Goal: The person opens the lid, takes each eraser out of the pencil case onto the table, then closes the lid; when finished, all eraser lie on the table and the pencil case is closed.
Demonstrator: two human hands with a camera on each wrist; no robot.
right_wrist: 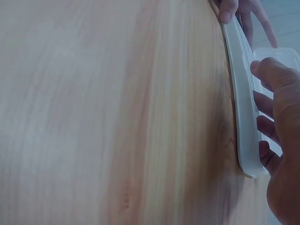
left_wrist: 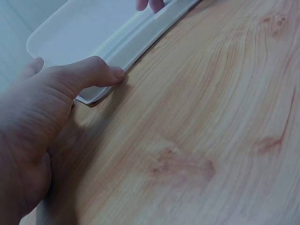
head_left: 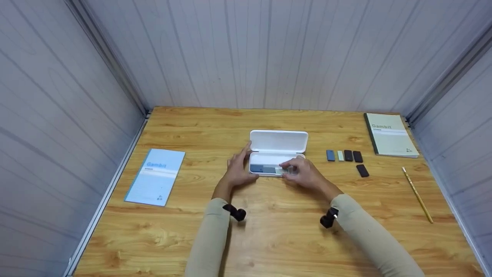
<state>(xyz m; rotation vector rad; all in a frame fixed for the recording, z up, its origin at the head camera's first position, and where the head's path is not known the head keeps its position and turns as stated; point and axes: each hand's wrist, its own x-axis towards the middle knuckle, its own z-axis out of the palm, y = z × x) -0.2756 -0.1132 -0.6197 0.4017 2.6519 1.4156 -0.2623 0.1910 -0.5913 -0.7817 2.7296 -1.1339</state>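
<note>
A white pencil case (head_left: 278, 141) lies with its lid raised at the middle of the table. My left hand (head_left: 238, 169) grips its left end, the thumb (left_wrist: 105, 77) against the near wall and the other fingers along the side. Inside, along the near wall, lie a dark blue eraser (head_left: 256, 168) and a grey-blue eraser (head_left: 269, 169). Beside them my right hand (head_left: 305, 174) pinches a light green eraser (head_left: 279, 170) between thumb and fingertips, low in the case. In the right wrist view the case wall and my fingers (right_wrist: 266, 124) hide that eraser.
Right of the case lie a blue eraser (head_left: 330, 155), a pale green eraser (head_left: 340, 156) and several black erasers (head_left: 348, 155). Farther right are a cream notebook (head_left: 392, 134) and a pencil (head_left: 417, 195). A blue notebook (head_left: 155, 179) lies at left. Panel walls (head_left: 246, 54) enclose the table.
</note>
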